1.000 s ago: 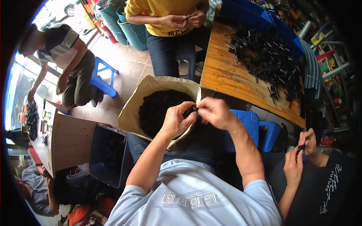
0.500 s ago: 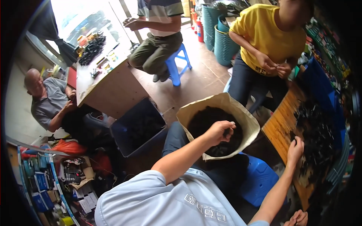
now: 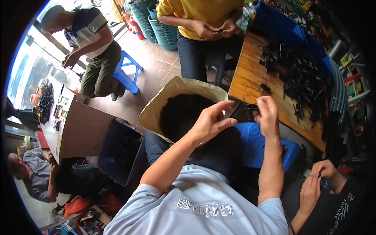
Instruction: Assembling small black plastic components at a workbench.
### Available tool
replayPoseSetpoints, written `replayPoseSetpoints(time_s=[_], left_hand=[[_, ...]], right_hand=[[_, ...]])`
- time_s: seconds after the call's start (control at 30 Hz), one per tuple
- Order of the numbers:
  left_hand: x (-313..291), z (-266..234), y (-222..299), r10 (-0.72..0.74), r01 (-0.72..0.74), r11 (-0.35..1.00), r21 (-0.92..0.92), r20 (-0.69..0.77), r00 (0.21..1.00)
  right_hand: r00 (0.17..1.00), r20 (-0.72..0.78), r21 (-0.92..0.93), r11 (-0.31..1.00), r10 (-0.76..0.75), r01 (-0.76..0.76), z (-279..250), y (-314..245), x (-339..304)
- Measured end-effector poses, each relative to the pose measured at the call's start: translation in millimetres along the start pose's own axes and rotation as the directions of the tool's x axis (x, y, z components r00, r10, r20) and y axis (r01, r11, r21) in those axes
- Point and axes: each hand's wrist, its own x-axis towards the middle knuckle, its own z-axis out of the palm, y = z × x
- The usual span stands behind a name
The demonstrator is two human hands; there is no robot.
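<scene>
My left hand (image 3: 213, 122) is beside the right rim of the cream sack (image 3: 153, 102), with thumb and fingers round a slim black piece (image 3: 235, 110). Facing it, my right hand (image 3: 268, 116) pinches a small black part (image 3: 251, 106) at its fingertips. The two pieces are close together; I cannot tell whether they touch. Inside the sack lies a dark heap of black parts (image 3: 184, 113). To the right, a pile of black plastic parts (image 3: 291, 74) covers much of the wooden table (image 3: 246, 80), and a single black part (image 3: 265, 87) lies apart near its left side.
A blue plastic stool (image 3: 250, 145) is below my right hand. Left of the sack stands a dark bin (image 3: 138, 156). A person in yellow (image 3: 207, 15) sits beyond the sack, another person's hands (image 3: 313, 186) work at lower right, and two people are at the left by a desk (image 3: 84, 131).
My view has swung to the right. My right hand has come from the table pile toward my left hand, bringing a black part. My left hand has moved from over the sack toward the right.
</scene>
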Motion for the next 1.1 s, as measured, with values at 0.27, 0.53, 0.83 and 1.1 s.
replayPoseSetpoints(time_s=[0.27,0.53,0.83,1.1], left_hand=[[-3,2,20,0.407,-0.399,0.746,0.533,0.109,0.907],[-15,1,14,0.301,-0.266,0.907,0.328,-0.063,0.951],[-20,7,-2,0.461,-0.344,0.789,0.510,-0.119,0.879],[-28,-4,-5,0.000,-0.026,0.986,-0.163,-0.156,0.988]], right_hand=[[0.979,0.185,0.035,0.995,0.084,-0.092,55,-8,-25],[0.902,0.327,0.190,0.954,-0.282,0.230,60,9,-36],[0.953,0.242,0.285,0.952,-0.183,0.111,62,26,-36],[0.903,0.421,0.183,0.983,-0.083,0.005,54,15,-39]])
